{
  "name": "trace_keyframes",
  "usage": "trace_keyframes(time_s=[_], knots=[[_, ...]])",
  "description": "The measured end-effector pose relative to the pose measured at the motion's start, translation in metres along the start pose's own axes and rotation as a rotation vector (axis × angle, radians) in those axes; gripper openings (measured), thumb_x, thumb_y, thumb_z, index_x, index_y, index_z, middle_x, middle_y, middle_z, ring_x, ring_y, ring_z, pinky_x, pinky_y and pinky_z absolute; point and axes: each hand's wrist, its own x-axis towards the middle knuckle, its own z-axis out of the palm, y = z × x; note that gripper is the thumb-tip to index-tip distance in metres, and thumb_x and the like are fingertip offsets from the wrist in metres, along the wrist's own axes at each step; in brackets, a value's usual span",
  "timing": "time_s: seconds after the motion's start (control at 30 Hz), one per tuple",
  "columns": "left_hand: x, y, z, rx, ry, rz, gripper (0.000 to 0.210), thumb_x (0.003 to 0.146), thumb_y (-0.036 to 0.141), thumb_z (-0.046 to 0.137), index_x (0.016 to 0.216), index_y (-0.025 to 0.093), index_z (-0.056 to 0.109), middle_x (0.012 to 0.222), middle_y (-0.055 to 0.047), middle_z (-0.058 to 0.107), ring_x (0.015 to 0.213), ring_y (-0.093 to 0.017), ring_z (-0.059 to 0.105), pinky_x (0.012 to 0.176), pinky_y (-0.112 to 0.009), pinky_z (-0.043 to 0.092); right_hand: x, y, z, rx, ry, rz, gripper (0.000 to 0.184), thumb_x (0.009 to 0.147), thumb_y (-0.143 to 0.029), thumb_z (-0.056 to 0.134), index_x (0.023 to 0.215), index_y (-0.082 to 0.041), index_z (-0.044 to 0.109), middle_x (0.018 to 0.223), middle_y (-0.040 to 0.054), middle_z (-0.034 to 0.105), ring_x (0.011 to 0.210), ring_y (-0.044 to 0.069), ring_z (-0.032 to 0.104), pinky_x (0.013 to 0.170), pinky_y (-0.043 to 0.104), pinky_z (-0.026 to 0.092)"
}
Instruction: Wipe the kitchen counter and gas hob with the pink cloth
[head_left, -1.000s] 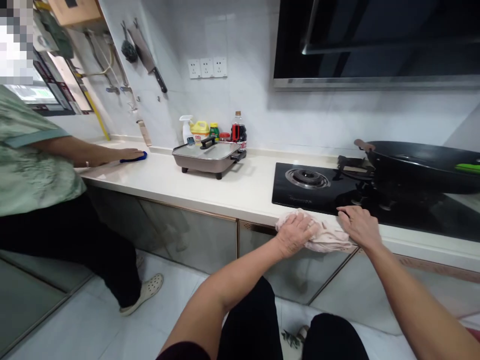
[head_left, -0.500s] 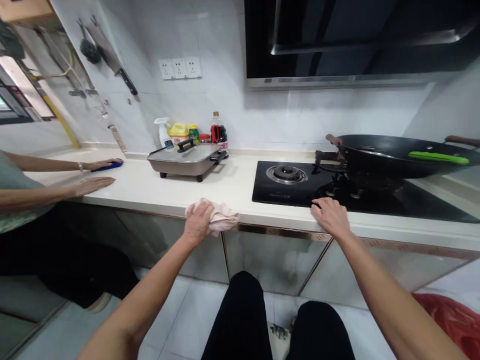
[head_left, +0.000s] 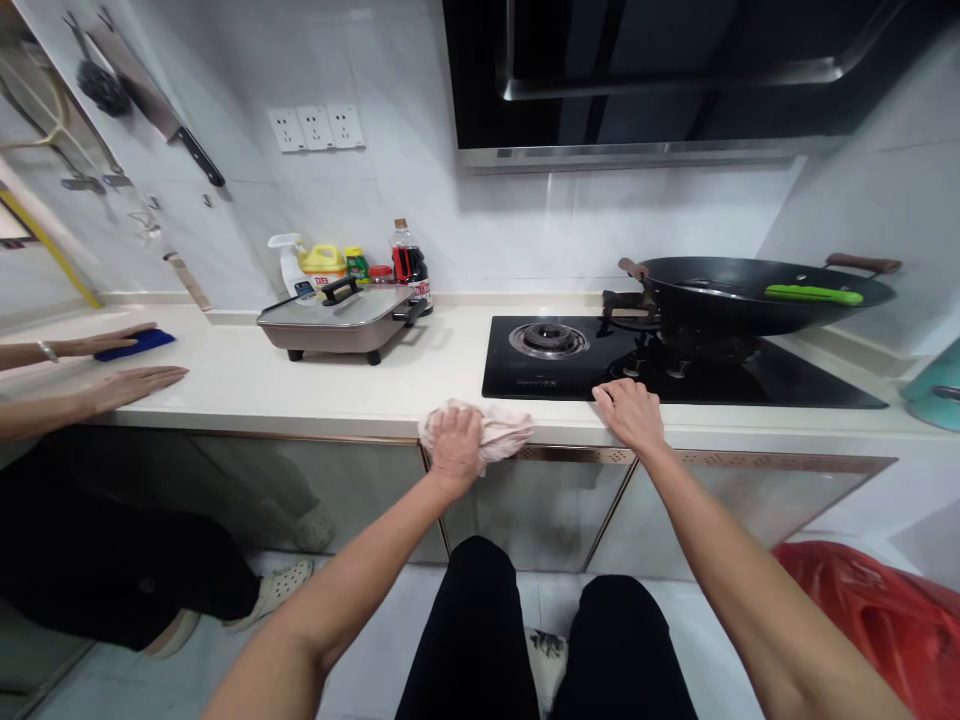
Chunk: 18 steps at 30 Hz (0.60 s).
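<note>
My left hand [head_left: 455, 447] is closed over a pale pink cloth [head_left: 507, 430], pressing it against the front edge of the white countertop [head_left: 360, 405]. Part of the cloth hangs over that edge. My right hand [head_left: 632, 413] rests at the front rim of the black gas cooktop [head_left: 540, 383], palm down with its fingers loosely bent and nothing held. Behind it, a large black wok [head_left: 727, 300] sits on the right burner, with a green-handled utensil [head_left: 814, 293] in it.
An electric pan [head_left: 330, 335] with a lid stands left of the cooktop, before a spray bottle [head_left: 289, 265] and a dark sauce bottle [head_left: 409, 265]. At far left, a co-worker's hand [head_left: 135, 385] lies flat beside a blue cloth [head_left: 135, 345]. A red bag [head_left: 870, 610] is low right.
My left hand has slid the cloth rightward along the counter edge. My right hand stays by the cooktop rim. The view has shifted right, and the co-worker's blue cloth shows more fully.
</note>
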Motion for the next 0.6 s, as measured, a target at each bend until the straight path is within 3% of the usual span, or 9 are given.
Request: trace_keyframes(time_s=[0.07,0.17,0.27,0.37,0.47,0.6], knots=[[0.014,0.042,0.009,-0.008,-0.010,0.048,0.060,0.082,0.030,0.072,0.139,0.016,0.061,0.144,-0.021,0.062,0.141,-0.044,0.048,0.117,-0.062,0.032,0.002,0.002,0.001,0.056,-0.007,0.013,0.053,0.106,-0.053,0.031,0.116,-0.025,0.075,0.125,0.0116,0.066,0.113,0.030,0.053,0.101,0.049,0.038],[0.034,0.098,0.016,-0.009,-0.005,0.124,0.049,0.093,0.023,0.060,0.141,0.016,0.061,0.144,-0.019,0.062,0.139,-0.040,0.050,0.115,-0.061,0.035,0.007,0.008,-0.003,0.310,0.029,0.017,0.054,0.103,-0.060,0.036,0.107,-0.026,0.078,0.118,0.0110,0.068,0.111,0.030,0.055,0.105,0.053,0.039],[0.049,0.133,0.015,-0.008,-0.004,0.167,0.041,0.100,0.018,0.049,0.138,0.017,0.063,0.137,-0.018,0.065,0.132,-0.036,0.055,0.111,-0.058,0.040,0.004,0.010,-0.016,0.514,0.129,0.019,0.059,0.103,-0.063,0.030,0.112,-0.025,0.075,0.121,0.0109,0.069,0.116,0.028,0.057,0.108,0.051,0.042],[0.057,0.147,0.012,-0.010,-0.003,0.182,0.037,0.102,0.017,0.045,0.133,0.019,0.066,0.129,-0.016,0.068,0.124,-0.034,0.058,0.108,-0.055,0.043,-0.020,-0.001,-0.029,0.641,0.197,-0.002,0.059,0.106,-0.059,0.026,0.126,-0.023,0.069,0.130,0.0115,0.065,0.118,0.024,0.059,0.106,0.044,0.048],[0.060,0.147,0.010,-0.033,-0.011,0.218,0.034,0.102,0.018,0.048,0.130,0.017,0.066,0.127,-0.016,0.067,0.122,-0.034,0.057,0.107,-0.055,0.044,-0.055,-0.022,-0.026,0.777,0.131,-0.091,0.049,0.105,-0.057,0.038,0.129,-0.024,0.065,0.127,0.0099,0.066,0.113,0.022,0.063,0.102,0.041,0.051],[0.060,0.135,0.003,-0.084,-0.065,0.283,0.038,0.099,0.027,0.057,0.134,0.014,0.063,0.130,-0.018,0.066,0.123,-0.035,0.057,0.106,-0.053,0.044,-0.083,-0.039,-0.002,0.528,0.072,-0.270,0.050,0.101,-0.054,0.049,0.137,-0.022,0.061,0.138,0.0149,0.062,0.131,0.029,0.056,0.114,0.052,0.043]])
